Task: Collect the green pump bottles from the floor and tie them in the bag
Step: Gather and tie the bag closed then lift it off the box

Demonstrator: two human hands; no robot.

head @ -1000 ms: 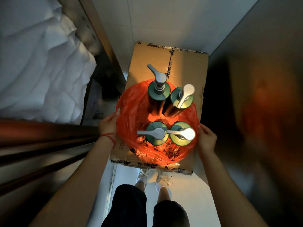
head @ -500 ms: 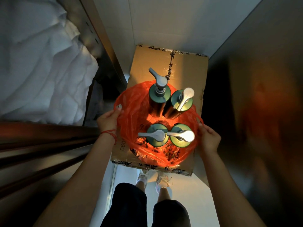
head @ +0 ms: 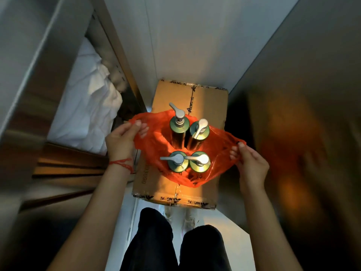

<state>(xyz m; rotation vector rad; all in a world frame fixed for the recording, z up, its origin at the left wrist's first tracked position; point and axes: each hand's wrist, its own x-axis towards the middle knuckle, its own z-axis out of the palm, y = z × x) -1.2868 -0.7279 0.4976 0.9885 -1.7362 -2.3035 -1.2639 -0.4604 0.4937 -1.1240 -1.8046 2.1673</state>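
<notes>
Bottles (head: 188,145), four, stand upright in the bag (head: 218,169) at frame centre on a box (head: 213,106). Left hand (head: 122,138) and right hand (head: 252,163) pinch opposite rims; lift both evenly above the pumps before knotting.

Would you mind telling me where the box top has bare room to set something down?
The cardboard box is bare along its far end, beyond the orange bag, and in a narrower strip at its near edge. The middle is crowded: four bottles stand in the bag, with the left hand and right hand holding its edges on either side.
</notes>
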